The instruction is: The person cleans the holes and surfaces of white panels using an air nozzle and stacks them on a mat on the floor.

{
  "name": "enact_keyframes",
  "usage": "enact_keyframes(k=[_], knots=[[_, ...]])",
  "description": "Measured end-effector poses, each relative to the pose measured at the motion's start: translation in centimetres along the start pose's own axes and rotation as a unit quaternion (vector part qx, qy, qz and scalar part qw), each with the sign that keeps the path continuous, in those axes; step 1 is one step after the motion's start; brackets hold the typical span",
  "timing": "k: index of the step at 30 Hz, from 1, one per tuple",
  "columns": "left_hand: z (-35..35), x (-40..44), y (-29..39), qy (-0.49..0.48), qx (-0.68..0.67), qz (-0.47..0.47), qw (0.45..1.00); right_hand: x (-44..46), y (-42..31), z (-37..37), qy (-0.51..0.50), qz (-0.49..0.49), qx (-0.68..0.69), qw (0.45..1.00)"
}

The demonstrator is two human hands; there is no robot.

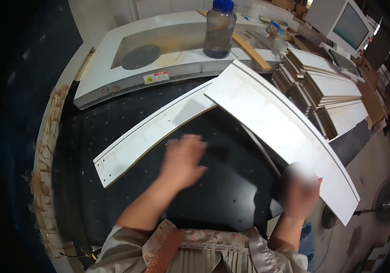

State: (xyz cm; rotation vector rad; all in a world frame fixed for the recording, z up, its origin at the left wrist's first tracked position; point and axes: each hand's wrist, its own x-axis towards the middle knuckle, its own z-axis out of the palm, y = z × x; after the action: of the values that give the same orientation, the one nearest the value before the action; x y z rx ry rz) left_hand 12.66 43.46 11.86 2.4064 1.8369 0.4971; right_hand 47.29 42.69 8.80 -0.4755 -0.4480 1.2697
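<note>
My right hand [300, 195] grips the near edge of a long white board [272, 111], its fingers partly blurred. The board slants from the upper middle down to the right, with a groove along its far edge. Its upper end overlaps a second white board [154, 129], which lies on the black table [217, 200]. Small drilled holes show at the left end of that second board. My left hand [183, 159] hovers over the table just below it, empty, fingers stretched out and thumb apart, slightly smeared by motion.
Behind the boards stands a white machine bed [181, 73] carrying a clear bottle with a blue cap [220, 32] and a wooden strip [251, 51]. Stacked white panels [329, 86] rise at the right, below a monitor [349, 27]. Torn edging [51, 136] runs along the left side.
</note>
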Motion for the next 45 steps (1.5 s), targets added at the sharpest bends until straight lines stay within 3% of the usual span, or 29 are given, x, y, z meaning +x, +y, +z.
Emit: enact_keyframes(k=[3, 4, 5, 8, 9, 10, 11, 13, 14, 15, 17, 20, 21, 22, 23, 27, 29, 30, 32, 34, 37, 38, 41, 45], knots=[[7.8, 7.0, 6.8, -0.098, -0.023, 0.203, 0.974, -1.2, -1.6, 3.7, -0.082, -0.016, 0.052, 0.995], [8.8, 9.3, 9.4, -0.181, 0.041, 0.227, 0.956, -1.6, -2.1, 4.3, -0.03, -0.016, 0.069, 0.997], [12.8, 10.4, 10.0, -0.04, 0.016, 0.269, 0.962, -1.8, -2.7, 4.5, 0.022, -0.015, 0.088, 0.996], [17.0, 12.3, 11.9, -0.067, -0.04, 0.209, 0.975, -2.2, -4.3, 1.8, -0.048, -0.009, 0.078, 0.996], [17.8, 11.7, 12.0, 0.011, -0.017, 0.231, 0.973, -2.3, -4.7, 0.9, -0.088, -0.007, 0.086, 0.992], [17.1, 11.1, 12.1, 0.087, 0.007, 0.252, 0.964, -2.4, -5.2, 0.2, -0.056, 0.0, 0.099, 0.994], [16.4, 10.4, 11.7, 0.084, 0.01, 0.245, 0.966, -2.4, -5.5, -0.9, -0.056, 0.008, 0.1, 0.993], [10.9, 7.3, 10.7, -0.133, 0.002, 0.195, 0.972, -2.2, -5.7, -3.0, -0.038, -0.014, -0.004, 0.999], [12.1, 6.0, 8.4, 0.025, 0.024, 0.211, 0.977, -2.1, -5.5, -2.7, -0.04, -0.005, -0.006, 0.999], [11.9, 5.5, 6.0, 0.071, 0.041, 0.212, 0.974, -2.0, -5.3, -2.3, -0.059, -0.007, -0.002, 0.998], [10.8, 4.9, 1.2, 0.107, 0.056, 0.158, 0.98, -2.0, -4.6, -1.1, -0.081, -0.001, -0.004, 0.997], [8.8, 4.8, -5.2, 0.157, 0.096, 0.113, 0.976, -2.0, -4.0, 0.1, -0.025, 0.004, 0.016, 1.0], [7.0, 4.9, -6.3, 0.074, 0.109, 0.061, 0.989, -1.9, -3.9, -0.1, -0.03, 0.013, 0.017, 0.999], [5.6, 5.2, -7.3, 0.076, 0.119, 0.012, 0.99, -1.9, -3.8, -0.5, -0.035, 0.018, 0.018, 0.999], [4.2, 5.9, -8.0, -0.03, 0.12, -0.104, 0.987, -1.8, -3.7, -1.0, -0.039, 0.022, 0.018, 0.999], [3.9, 5.9, -14.3, 0.078, 0.063, -0.326, 0.94, -1.9, -3.4, -1.3, -0.045, 0.005, -0.074, 0.996], [3.6, 5.0, -14.7, 0.038, 0.042, -0.348, 0.936, -2.1, -2.8, 0.2, -0.038, -0.001, -0.097, 0.995], [3.5, 4.5, -14.5, -0.007, 0.024, -0.368, 0.929, -2.1, -2.5, 1.3, -0.049, 0.028, -0.029, 0.998], [3.6, 3.8, -13.9, 0.021, 0.005, -0.35, 0.936, -2.2, -1.4, 3.6, -0.07, 0.055, 0.051, 0.995], [4.2, 2.4, -13.2, 0.074, -0.011, -0.307, 0.949, -1.8, -0.5, 4.1, -0.064, 0.054, -0.019, 0.996], [4.4, 0.2, -11.6, 0.036, -0.047, -0.261, 0.963, -1.5, 2.0, 5.7, -0.079, 0.106, 0.049, 0.99], [4.1, -0.5, -11.1, -0.042, -0.063, -0.262, 0.962, -1.6, 3.0, 6.5, -0.077, 0.098, -0.009, 0.992], [4.6, -4.6, -8.0, -0.058, -0.108, -0.204, 0.971, -2.0, 6.7, 8.9, -0.095, 0.144, -0.024, 0.985], [4.1, -9.4, -2.0, -0.093, -0.014, -0.201, 0.975, -2.3, 13.5, 11.6, -0.093, 0.244, -0.036, 0.965]])
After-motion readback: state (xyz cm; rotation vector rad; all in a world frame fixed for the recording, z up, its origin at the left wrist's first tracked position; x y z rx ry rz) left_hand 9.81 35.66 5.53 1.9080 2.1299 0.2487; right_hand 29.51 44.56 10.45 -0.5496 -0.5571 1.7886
